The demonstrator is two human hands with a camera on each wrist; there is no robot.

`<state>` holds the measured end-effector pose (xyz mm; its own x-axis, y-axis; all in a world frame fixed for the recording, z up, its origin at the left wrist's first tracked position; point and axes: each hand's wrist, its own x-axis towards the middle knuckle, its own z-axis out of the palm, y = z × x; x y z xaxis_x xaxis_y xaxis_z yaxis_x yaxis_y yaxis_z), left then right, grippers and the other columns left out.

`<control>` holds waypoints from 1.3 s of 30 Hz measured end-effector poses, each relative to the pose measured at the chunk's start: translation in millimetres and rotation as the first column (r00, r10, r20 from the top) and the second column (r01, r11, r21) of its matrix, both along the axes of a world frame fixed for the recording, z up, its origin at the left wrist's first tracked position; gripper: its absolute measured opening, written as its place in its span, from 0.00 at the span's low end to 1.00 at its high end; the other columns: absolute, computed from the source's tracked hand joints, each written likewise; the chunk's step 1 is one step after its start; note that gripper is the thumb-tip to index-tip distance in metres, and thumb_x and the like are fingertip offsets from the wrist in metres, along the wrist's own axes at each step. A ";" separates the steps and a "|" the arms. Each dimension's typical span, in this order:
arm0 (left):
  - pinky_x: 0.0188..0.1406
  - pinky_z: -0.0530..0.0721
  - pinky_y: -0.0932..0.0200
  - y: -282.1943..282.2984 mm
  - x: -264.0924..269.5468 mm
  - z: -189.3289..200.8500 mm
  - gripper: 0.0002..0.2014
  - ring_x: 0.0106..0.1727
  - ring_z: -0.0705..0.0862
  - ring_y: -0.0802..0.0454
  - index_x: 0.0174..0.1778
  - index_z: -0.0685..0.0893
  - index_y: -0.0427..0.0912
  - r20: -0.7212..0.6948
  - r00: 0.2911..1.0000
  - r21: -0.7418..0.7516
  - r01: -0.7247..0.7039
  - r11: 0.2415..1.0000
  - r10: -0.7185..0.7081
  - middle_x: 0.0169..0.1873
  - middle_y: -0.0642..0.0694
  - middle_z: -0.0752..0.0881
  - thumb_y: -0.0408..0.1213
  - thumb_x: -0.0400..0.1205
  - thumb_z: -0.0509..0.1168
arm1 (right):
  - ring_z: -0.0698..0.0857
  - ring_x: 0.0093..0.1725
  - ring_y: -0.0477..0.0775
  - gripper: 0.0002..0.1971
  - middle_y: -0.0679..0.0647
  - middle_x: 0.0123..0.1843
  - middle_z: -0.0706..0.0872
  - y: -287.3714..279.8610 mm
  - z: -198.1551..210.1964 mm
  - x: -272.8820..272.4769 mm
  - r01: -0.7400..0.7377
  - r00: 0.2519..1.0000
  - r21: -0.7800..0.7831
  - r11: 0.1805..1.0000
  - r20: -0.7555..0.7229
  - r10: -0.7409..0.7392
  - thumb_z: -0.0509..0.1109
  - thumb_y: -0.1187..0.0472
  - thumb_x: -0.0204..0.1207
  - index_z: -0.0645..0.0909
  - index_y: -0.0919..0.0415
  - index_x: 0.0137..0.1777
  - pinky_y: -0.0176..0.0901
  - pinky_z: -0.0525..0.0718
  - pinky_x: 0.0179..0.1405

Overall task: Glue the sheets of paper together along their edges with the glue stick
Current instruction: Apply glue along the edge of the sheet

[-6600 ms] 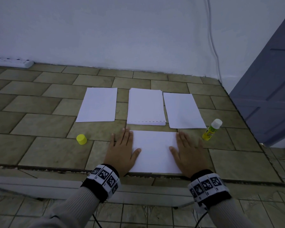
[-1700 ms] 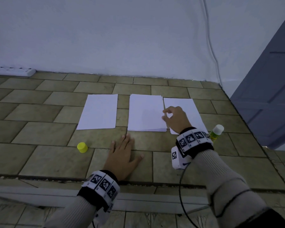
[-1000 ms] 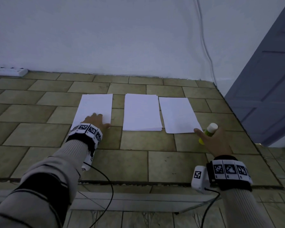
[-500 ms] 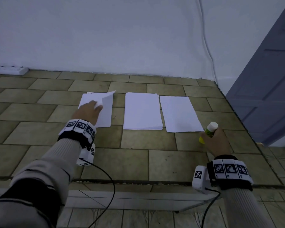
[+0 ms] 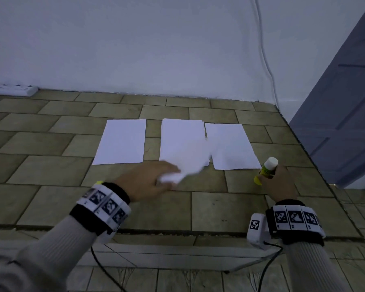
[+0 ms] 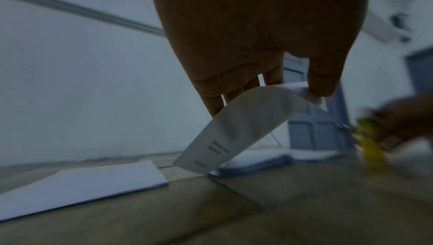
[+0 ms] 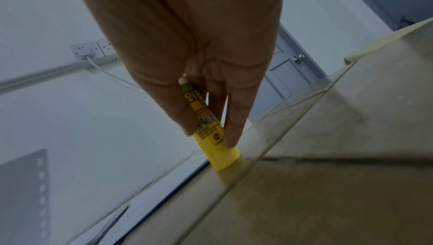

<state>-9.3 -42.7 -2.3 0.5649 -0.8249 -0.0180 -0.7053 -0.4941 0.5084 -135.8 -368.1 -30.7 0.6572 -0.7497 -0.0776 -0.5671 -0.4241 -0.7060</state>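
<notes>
While the left hand pinched a thin white paper sheet by its near edge, curling it up off the brown tiled floor, the right hand gripped the yellow glue stick, base on the tile, white cap still on. Best play, I'd say: lay the sheet flat between both hands, uncap, then glue one edge evenly.

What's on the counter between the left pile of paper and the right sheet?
The middle stack of paper, with bare tile gaps either side; the head view shows it.
</notes>
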 end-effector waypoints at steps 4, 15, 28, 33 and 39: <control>0.74 0.70 0.57 0.9 -22.7 -27.7 0.33 0.75 0.73 0.57 0.71 0.81 0.56 0.068 0.980 0.208 0.172 0.963 -0.189 0.75 0.55 0.76 0.65 0.74 0.50 | 0.79 0.62 0.69 0.20 0.70 0.63 0.79 0.3 1.5 -2.7 -0.012 1.000 0.004 1.000 0.009 0.012 0.70 0.71 0.76 0.72 0.73 0.66 0.54 0.75 0.55; 0.84 0.53 0.53 11.2 -26.0 -44.1 0.30 0.85 0.53 0.56 0.75 0.74 0.58 0.153 0.972 0.200 0.148 0.969 -0.180 0.83 0.55 0.62 0.64 0.77 0.56 | 0.81 0.60 0.67 0.21 0.67 0.59 0.82 0.4 1.3 -5.1 -0.075 0.996 -0.013 0.997 0.046 0.075 0.74 0.69 0.73 0.76 0.70 0.65 0.54 0.77 0.56; 0.81 0.57 0.41 13.8 -40.5 -62.2 0.49 0.84 0.58 0.45 0.80 0.68 0.45 0.313 0.928 0.312 -0.303 0.901 0.203 0.81 0.44 0.64 0.72 0.70 0.34 | 0.85 0.46 0.55 0.13 0.52 0.46 0.85 41.4 13.5 5.3 -0.419 0.892 0.087 0.904 0.225 0.392 0.77 0.56 0.73 0.80 0.53 0.55 0.44 0.85 0.43; 0.81 0.57 0.35 20.1 -41.8 -80.8 0.45 0.84 0.59 0.45 0.80 0.70 0.43 0.292 0.934 0.186 -0.266 0.946 0.205 0.82 0.44 0.66 0.72 0.77 0.42 | 0.87 0.36 0.53 0.15 0.56 0.44 0.86 67.3 22.7 18.9 -0.458 0.854 0.227 0.860 0.381 0.355 0.79 0.65 0.69 0.82 0.64 0.55 0.37 0.88 0.35; 0.83 0.38 0.43 24.2 -44.5 -91.6 0.54 0.86 0.42 0.52 0.86 0.55 0.47 0.244 0.948 0.173 -0.248 0.953 0.203 0.86 0.51 0.48 0.80 0.71 0.30 | 0.86 0.37 0.47 0.11 0.56 0.41 0.88 113.1 20.6 52.9 -0.524 0.801 0.173 0.834 0.434 0.413 0.80 0.69 0.66 0.85 0.62 0.46 0.38 0.86 0.40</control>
